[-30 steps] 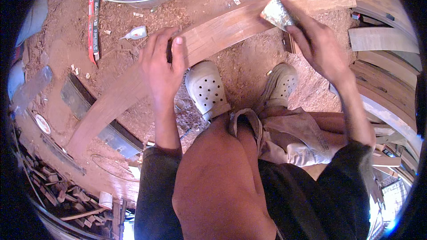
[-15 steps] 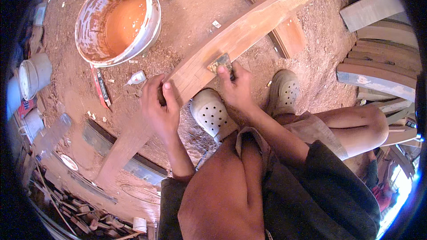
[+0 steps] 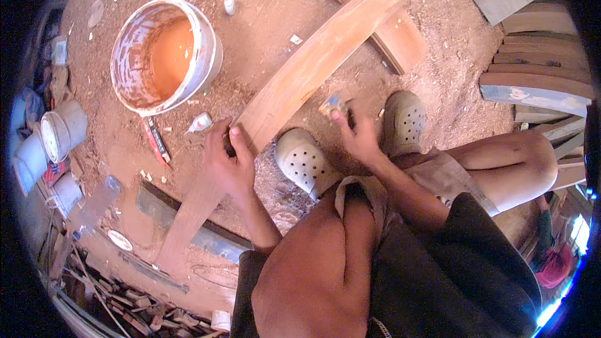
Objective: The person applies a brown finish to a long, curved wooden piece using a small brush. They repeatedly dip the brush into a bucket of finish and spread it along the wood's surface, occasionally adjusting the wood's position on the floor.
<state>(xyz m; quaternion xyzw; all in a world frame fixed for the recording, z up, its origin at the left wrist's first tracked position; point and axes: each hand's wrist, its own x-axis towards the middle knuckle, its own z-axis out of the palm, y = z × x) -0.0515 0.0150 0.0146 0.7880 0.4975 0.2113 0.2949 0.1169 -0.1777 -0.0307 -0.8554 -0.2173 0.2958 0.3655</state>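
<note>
A long curved wooden board (image 3: 313, 56) runs diagonally from the lower left to the top right, with pale orange filler smeared along its upper face. My left hand (image 3: 230, 158) is closed around the board near its middle, thumb on the top face. To the right of the board and apart from it, my right hand (image 3: 358, 134) pinches a small flat scraper (image 3: 330, 104) with orange and dark smears. Part of the scraper is hidden by the fingers, and it is slightly blurred.
A white bucket (image 3: 210, 66) with orange paste inside stands at upper left. Near it lie small white bottles (image 3: 200, 122) and a red-and-black tool (image 3: 156, 143). Wooden planks (image 3: 400, 40) support the board. Curved boards (image 3: 538, 62) are stacked at right. Another person (image 3: 554, 266) is at far right.
My right hand has drawn the scraper off the board's face, toward the right and down. My left hand still grips the board. The whole view has shifted slightly.
</note>
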